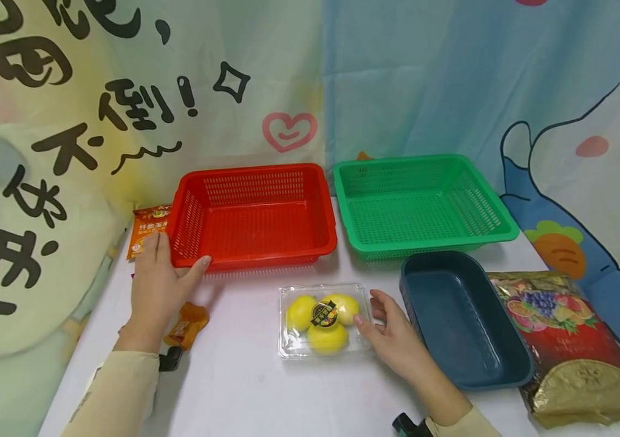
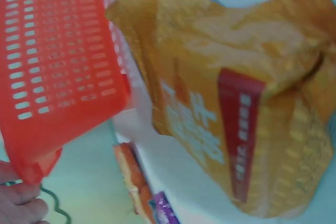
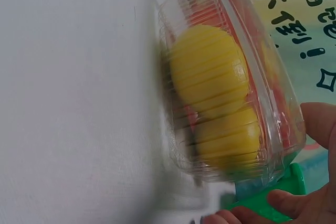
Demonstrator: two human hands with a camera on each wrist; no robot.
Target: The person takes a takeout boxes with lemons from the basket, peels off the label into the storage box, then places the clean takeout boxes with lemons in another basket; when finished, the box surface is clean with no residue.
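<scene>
My left hand [image 1: 159, 279] holds the left front corner of the red basket [image 1: 255, 264], fingers along its left side and thumb at the front rim. In the left wrist view, some fingers [image 2: 21, 200] show against the basket's corner. A clear lidded box [image 1: 296, 351] with yellow fruits [image 1: 327, 338], which look like lemons, lies in the middle of the white table. My right hand [image 1: 397, 334] is at the box's right end, thumb near its edge and the other fingers apart from it. The right wrist view shows this thumb [image 3: 317, 121] by the lid.
An orange snack packet [image 1: 186, 326] stands below the left hand. Another orange packet [image 1: 148, 221] lies left of the red basket. At the back right is a green basket [image 1: 424, 246]. A dark blue tub [image 1: 465, 334] and a red-and-gold bag [image 1: 577, 346] lie to the right.
</scene>
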